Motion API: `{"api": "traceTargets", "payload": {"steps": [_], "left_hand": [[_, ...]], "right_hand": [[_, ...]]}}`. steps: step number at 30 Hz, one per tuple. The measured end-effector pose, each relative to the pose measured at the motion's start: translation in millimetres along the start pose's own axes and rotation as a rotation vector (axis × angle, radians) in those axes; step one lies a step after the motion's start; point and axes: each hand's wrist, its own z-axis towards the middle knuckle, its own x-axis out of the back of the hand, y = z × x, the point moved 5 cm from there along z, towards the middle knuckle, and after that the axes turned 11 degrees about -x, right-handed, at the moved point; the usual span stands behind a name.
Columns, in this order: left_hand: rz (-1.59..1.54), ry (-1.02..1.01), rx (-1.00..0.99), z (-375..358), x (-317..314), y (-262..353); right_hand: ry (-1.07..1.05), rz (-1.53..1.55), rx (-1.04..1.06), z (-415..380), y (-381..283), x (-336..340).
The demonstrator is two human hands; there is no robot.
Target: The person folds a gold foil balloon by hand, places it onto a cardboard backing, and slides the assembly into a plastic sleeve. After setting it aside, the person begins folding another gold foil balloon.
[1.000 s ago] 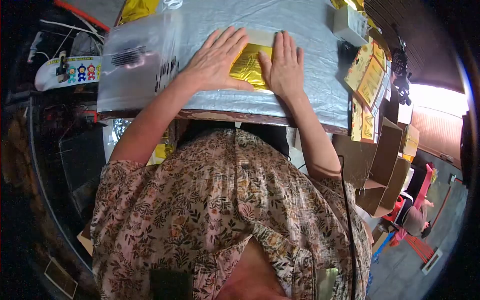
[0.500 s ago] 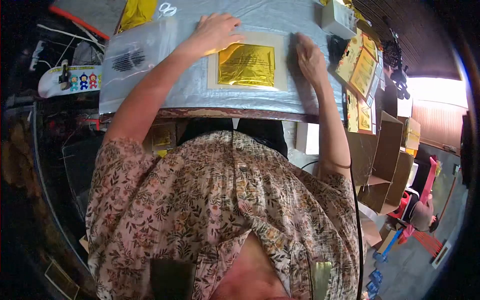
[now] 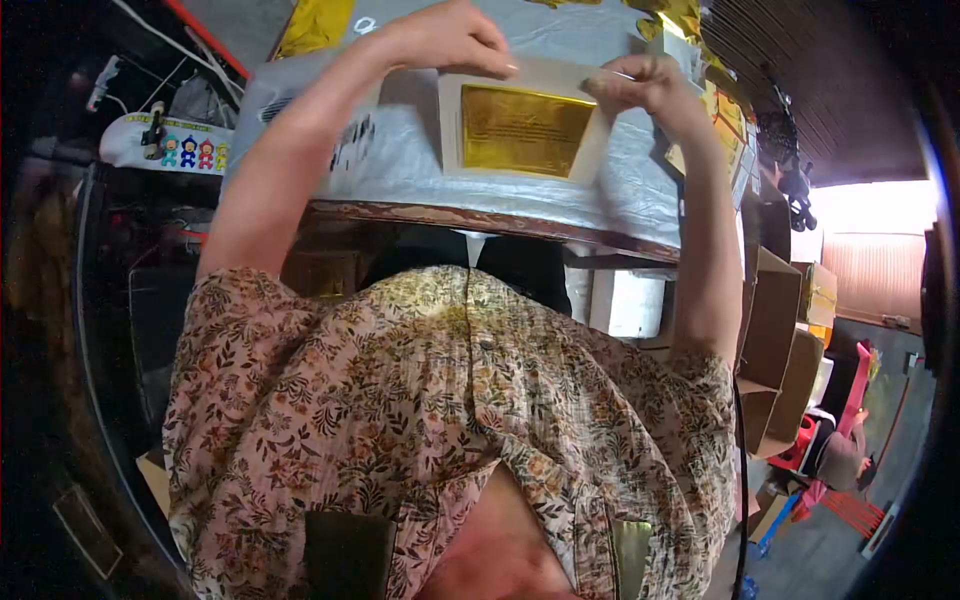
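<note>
A shiny gold foil sheet (image 3: 525, 130) lies on a larger pale backing sheet (image 3: 452, 130), whose far edge is lifted off the covered table. My left hand (image 3: 455, 40) is closed, thumb and fingers pinching the far edge near its left end. With its fingers pinched together, my right hand (image 3: 640, 85) grips the far right corner of the same backing sheet. A gold reflection (image 3: 440, 305) falls on the patterned shirt. Fine print on the foil is too small to read.
Grey-blue plastic covers the table (image 3: 400, 165), which has a worn wooden front edge (image 3: 430, 213). More gold foil (image 3: 318, 25) lies at the far left. Printed yellow packages (image 3: 725, 115) sit at the right, near cardboard boxes (image 3: 775, 310). A skateboard (image 3: 170, 145) stands at left.
Both hands have closed onto the far edge of the backing sheet; before, they were open beside it. The sheet, formerly flat, is now tilted up. The view has shifted slightly.
</note>
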Motion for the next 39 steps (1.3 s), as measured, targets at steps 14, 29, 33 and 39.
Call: {"api": "traceTargets", "payload": {"steps": [14, 29, 33, 39], "left_hand": [[0.078, 0.358, 0.21, -336, 25, 63], [-0.386, 1.186, 0.822, -590, -372, -147], [-0.295, 1.074, 0.99, -585, -431, -190], [-0.44, 0.66, 1.107, -561, -509, -212]], "right_hand": [[-0.369, 0.196, 0.332, -29, -101, -137], [-0.334, -0.002, 0.102, -43, -45, -119], [-0.285, 0.086, 0.012, -51, -15, -107], [-0.259, 0.136, -0.078, -69, 19, -107]]}}
